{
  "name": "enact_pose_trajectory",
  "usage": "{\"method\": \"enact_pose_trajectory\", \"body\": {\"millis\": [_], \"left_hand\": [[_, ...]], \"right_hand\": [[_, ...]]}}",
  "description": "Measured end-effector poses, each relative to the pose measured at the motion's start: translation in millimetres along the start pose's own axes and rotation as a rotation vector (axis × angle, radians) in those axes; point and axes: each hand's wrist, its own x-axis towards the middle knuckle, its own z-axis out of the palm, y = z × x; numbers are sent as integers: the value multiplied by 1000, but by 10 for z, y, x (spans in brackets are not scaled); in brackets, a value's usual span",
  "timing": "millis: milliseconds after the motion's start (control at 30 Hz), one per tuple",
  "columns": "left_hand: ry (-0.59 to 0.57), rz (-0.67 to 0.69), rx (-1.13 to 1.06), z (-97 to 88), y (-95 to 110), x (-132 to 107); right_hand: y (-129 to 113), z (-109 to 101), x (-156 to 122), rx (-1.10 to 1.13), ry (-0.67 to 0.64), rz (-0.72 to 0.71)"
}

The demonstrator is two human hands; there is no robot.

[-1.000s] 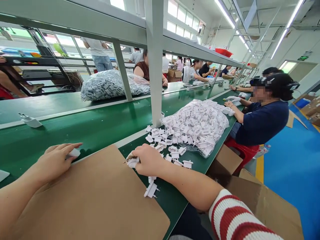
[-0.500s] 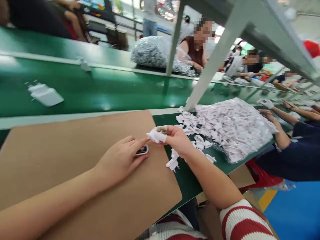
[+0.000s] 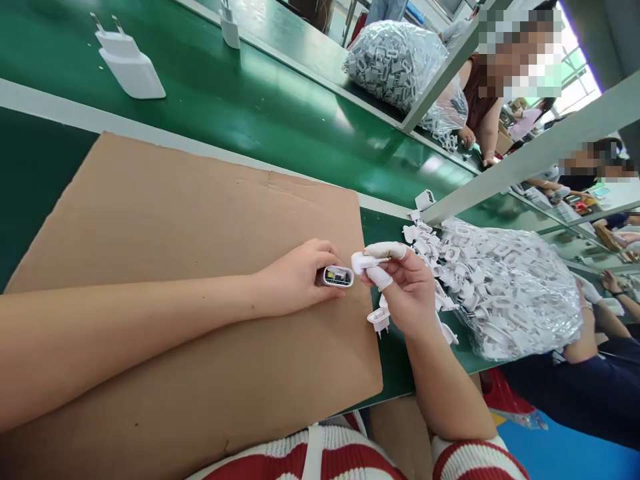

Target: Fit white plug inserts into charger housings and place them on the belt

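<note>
My left hand (image 3: 300,277) is closed around a white charger housing (image 3: 339,276). Its open end faces right and shows a circuit board with a yellow part inside. Just beside that opening, my right hand (image 3: 407,280) pinches a white plug cap (image 3: 361,262) with pins between thumb and forefinger; white covers wrap those fingertips. A small gap separates cap and housing. Below my right hand lies a loose plug cap (image 3: 380,319) with its pins downward, at the edge of the cardboard sheet (image 3: 200,213).
A clear bag of white plug caps (image 3: 515,287) lies at right, with loose ones spilling from it. White chargers (image 3: 133,67) rest on the green conveyor belt (image 3: 280,127). A slanted metal post (image 3: 525,150) rises at right. Co-workers sit across and to the right.
My head view has turned, shifting the scene. The plug cap in my right hand now points at the housing's open end, and the housing's opening is more visible.
</note>
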Motion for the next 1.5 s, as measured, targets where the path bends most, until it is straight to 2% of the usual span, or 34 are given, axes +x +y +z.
{"method": "enact_pose_trajectory", "body": {"millis": [100, 167, 333, 400, 500, 600, 667, 767, 867, 1067, 1300, 1500], "left_hand": [[-27, -8, -19, -22, -13, 3], [-32, -13, -34, -42, -18, 9], [-91, -42, -37, -107, -24, 34], [-98, -37, -43, -111, -28, 36], [-81, -34, -54, -95, -33, 30], [-51, 2, -43, -78, -38, 29], [-40, 30, -38, -71, -47, 33], [-37, 40, -24, -61, -70, 36], [-38, 43, -6, -53, -92, 37], [-14, 62, -14, -41, -107, 41], [5, -12, -19, 9, -80, 17], [15, -18, 15, 22, 3, -26]], "right_hand": [[-2, 21, 20, 145, -87, 5], [33, 35, 44, 116, -91, -76], [38, 12, 7, -197, 72, -268], [-19, -11, -31, -319, 26, -320], [-84, -11, -60, -537, -117, -444], [-77, 40, -58, -724, -180, -521], [-61, 78, -55, -769, -177, -543], [-73, 103, -62, -759, -99, -594], [-102, 95, -70, -781, -73, -608], [-89, 108, -66, -865, -164, -588], [-124, 225, -71, -992, -88, -586], [-54, 247, -107, -925, -15, -502]]}}
